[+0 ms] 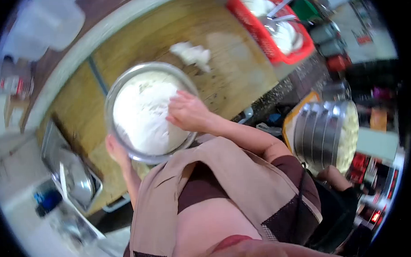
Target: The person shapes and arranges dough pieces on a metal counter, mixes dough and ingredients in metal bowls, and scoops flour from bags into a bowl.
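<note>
A round metal bowl (110, 101) full of white flour or a similar powder (144, 112) stands on the wooden worktop (230, 59). My right hand (187, 112) is over the bowl's right side at the powder, its fingers bent together; whether anything is between them is hidden. At the lower left of the bowl, my left hand (117, 150) rests against the outside of the rim, its fingers partly hidden and blurred. A crumpled white cloth or piece of paper (191, 55) lies beyond the bowl.
A red basket (261, 36) with white dishes is at the upper right. Stacked metal steamers (321, 133) stand at the right, beside another person's arm (335, 177). Metal trays (76, 178) lie at the left, and a translucent container (48, 25) is at the upper left.
</note>
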A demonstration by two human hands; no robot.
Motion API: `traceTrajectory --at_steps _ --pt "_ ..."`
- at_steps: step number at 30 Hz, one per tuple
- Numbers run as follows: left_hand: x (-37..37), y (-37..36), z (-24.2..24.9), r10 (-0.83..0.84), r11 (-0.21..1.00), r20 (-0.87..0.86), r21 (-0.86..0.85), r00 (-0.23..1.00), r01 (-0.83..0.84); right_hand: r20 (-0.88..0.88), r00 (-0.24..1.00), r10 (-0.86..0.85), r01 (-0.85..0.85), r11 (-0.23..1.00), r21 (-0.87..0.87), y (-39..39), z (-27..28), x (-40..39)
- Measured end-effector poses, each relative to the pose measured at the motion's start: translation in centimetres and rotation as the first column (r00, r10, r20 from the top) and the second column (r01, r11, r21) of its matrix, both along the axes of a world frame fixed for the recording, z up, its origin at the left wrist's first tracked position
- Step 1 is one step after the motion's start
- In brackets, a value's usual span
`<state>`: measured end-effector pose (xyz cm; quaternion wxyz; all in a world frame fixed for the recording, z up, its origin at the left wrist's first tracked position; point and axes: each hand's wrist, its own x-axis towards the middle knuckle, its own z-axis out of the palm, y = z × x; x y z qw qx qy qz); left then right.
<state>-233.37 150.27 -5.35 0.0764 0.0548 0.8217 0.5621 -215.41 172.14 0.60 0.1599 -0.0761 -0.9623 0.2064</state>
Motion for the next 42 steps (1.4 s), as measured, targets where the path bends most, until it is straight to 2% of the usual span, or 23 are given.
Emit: traceTrajectory --at_steps 1,3,4,6,8,9,11,13,15,17,19,21,22,24,26,28,30,31,33,34,35,37,42 --pt "-0.2 -0.2 -0.3 -0.014 0.999 -0.050 -0.048 0.999 0.011 0.061 0.991 0.119 -0.120 0.993 0.014 0.5 -1.9 0.6" --pt "-1.3 0.2 -0.3 -0.066 0.995 -0.116 -0.078 0.991 0.057 -0.247 0.969 0.024 -0.033 0.999 -0.031 0.2 -2.3 1.2" --pt "-1.9 0.4 -0.1 -0.116 0.992 -0.075 -0.057 0.990 0.112 -0.252 0.968 -0.005 0.001 1.000 -0.017 0.7 -2.0 1.6" --pt "-3.3 0.2 0.6 -0.212 0.977 -0.045 -0.036 0.976 0.210 -0.353 0.900 -0.257 0.248 0.966 -0.070 1.3 -0.9 2.1" --pt "-4.9 1.3 1.0 -0.279 0.926 -0.044 -0.277 0.959 0.257 -0.309 0.846 -0.434 0.433 0.898 -0.077 2.0 -1.2 2.2" --pt "-5.5 1.9 1.2 -0.331 0.911 -0.041 -0.276 0.943 0.308 -0.255 0.782 -0.569 0.568 0.818 -0.086 2.5 -2.0 2.3" --pt "-5.2 3.5 2.5 -0.359 0.920 -0.070 -0.191 0.931 0.341 -0.360 0.700 -0.617 0.569 0.786 -0.240 2.8 -3.4 2.2" --pt "-6.3 3.0 1.7 -0.382 0.892 -0.064 -0.288 0.922 0.350 -0.356 0.630 -0.690 0.639 0.722 -0.267 2.3 -3.9 1.8" --pt "-6.2 2.9 1.7 -0.361 0.883 -0.037 -0.333 0.932 0.330 -0.159 0.576 -0.802 0.699 0.584 -0.412 1.7 -4.5 1.7" --pt "-6.0 2.9 2.0 -0.317 0.886 -0.016 -0.363 0.948 0.290 0.104 0.680 -0.726 0.653 0.535 -0.536 1.9 -5.3 2.2" --pt "-4.9 3.3 3.3 -0.296 0.885 0.000 -0.377 0.955 0.274 -0.063 0.671 -0.739 0.583 0.577 -0.571 1.8 -5.5 2.4" --pt "-4.9 3.2 3.3 -0.293 0.861 0.059 -0.418 0.954 0.290 -0.056 0.721 -0.690 0.507 0.581 -0.636 2.4 -7.2 1.9" --pt "-6.2 2.5 2.0 -0.366 0.849 -0.046 -0.427 0.930 0.313 -0.019 0.741 -0.671 0.495 0.566 -0.659 2.4 -7.2 1.8" --pt "-4.9 3.4 3.3 -0.287 0.895 0.042 -0.344 0.957 0.283 -0.037 0.730 -0.683 0.533 0.602 -0.594 2.1 -6.1 2.5" --pt "-8.4 2.6 -0.3 -0.234 0.916 -0.129 -0.361 0.964 0.174 -0.007 0.676 -0.737 0.596 0.553 -0.582 2.0 -6.0 3.9" --pt "-6.5 3.5 -0.5 -0.225 0.907 -0.288 -0.411 0.931 0.093 -0.022 0.605 -0.796 0.644 0.505 -0.575 2.3 -5.6 8.2" --pt "-2.9 4.6 -0.2 -0.222 0.905 -0.438 -0.425 0.871 0.017 -0.056 0.607 -0.792 0.423 0.382 -0.822 2.7 -5.3 14.3" --pt "-1.1 5.1 -0.1 -0.231 0.907 -0.488 -0.422 0.842 0.005 -0.055 0.575 -0.817 0.439 0.364 -0.822 2.6 -5.0 17.6" --pt "2.5 5.6 -0.1 -0.257 0.908 -0.550 -0.418 0.795 0.005 0.102 0.451 -0.886 0.407 0.102 -0.908 1.4 -4.2 23.7" --pt "4.4 6.0 -0.4 -0.274 0.907 -0.564 -0.421 0.779 0.013 -0.015 0.375 -0.927 0.455 0.198 -0.868 1.5 -6.1 24.8" --pt "6.3 6.2 -0.6 -0.291 0.906 -0.574 -0.423 0.765 0.027 -0.010 0.354 -0.935 0.467 0.186 -0.864 1.2 -7.2 25.6" --pt "9.6 6.7 -0.9 -0.327 0.897 -0.577 -0.439 0.749 0.053 -0.018 0.492 -0.870 0.535 0.318 -0.783 0.5 -8.6 26.3" --pt "13.9 7.2 -1.9 -0.388 0.861 -0.539 -0.501 0.748 0.086 0.143 0.626 -0.766 0.597 0.354 -0.720 -1.9 -7.7 24.4"
